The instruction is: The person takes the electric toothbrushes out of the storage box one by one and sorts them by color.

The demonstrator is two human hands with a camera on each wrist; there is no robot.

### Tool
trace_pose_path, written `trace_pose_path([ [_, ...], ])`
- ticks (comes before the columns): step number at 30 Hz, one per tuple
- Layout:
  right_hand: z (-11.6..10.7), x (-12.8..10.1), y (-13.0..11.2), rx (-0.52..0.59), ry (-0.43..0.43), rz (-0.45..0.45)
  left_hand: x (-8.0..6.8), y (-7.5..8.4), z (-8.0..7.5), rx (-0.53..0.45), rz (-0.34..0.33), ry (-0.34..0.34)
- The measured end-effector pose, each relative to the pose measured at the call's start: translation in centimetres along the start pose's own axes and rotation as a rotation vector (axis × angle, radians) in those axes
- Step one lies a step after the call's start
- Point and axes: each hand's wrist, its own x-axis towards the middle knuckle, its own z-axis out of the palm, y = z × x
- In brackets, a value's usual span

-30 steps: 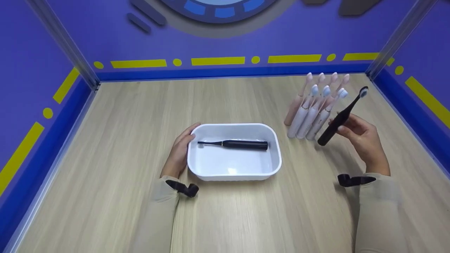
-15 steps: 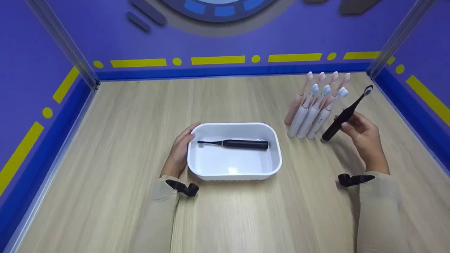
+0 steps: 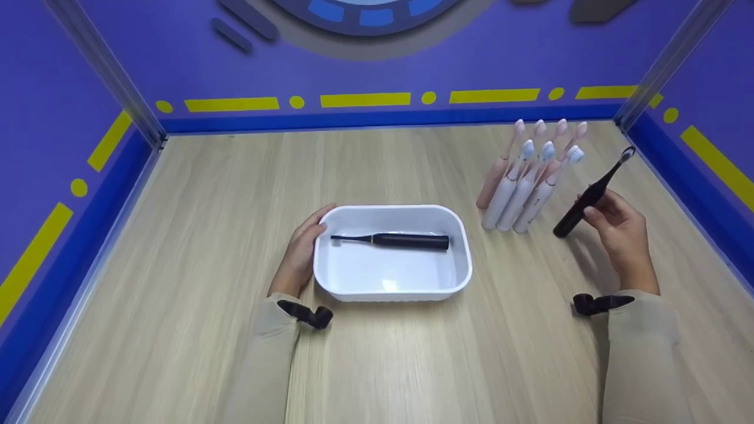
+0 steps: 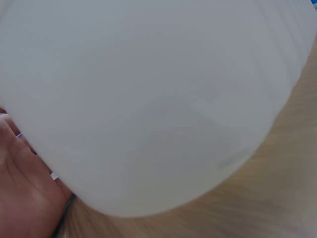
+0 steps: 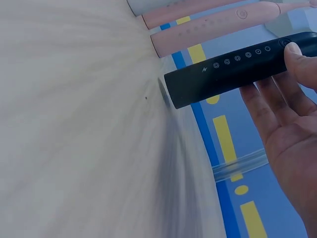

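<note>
While the left hand (image 3: 299, 250) rests with straight fingers against the left wall of the white tub (image 3: 393, 292), one black toothbrush (image 3: 392, 241) lies inside it. Right of the tub, the right hand (image 3: 618, 232) pinches a second black brush (image 3: 591, 195), tilted beside standing pink brushes (image 3: 524, 182).

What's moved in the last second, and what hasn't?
The right hand, holding the black toothbrush, has carried it rightward, away from the standing pink toothbrushes. The left hand stays against the white tub, and the other black toothbrush lies inside it as before.
</note>
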Motion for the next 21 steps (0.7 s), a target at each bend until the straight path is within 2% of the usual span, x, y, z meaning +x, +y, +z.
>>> trace_pose_path([
  [5,-0.24,-0.04,-0.04,-0.029,0.045,0.019,-0.03,-0.04,-0.06,-0.010,-0.002,0.001],
  [13,-0.56,-0.07,0.00,-0.016,0.143,0.047,-0.08,0.02,0.01,-0.006,-0.009,-0.003],
  [21,-0.65,-0.16,-0.11,0.011,0.152,0.070,-0.05,0.03,-0.02,0.004,-0.013,0.003],
])
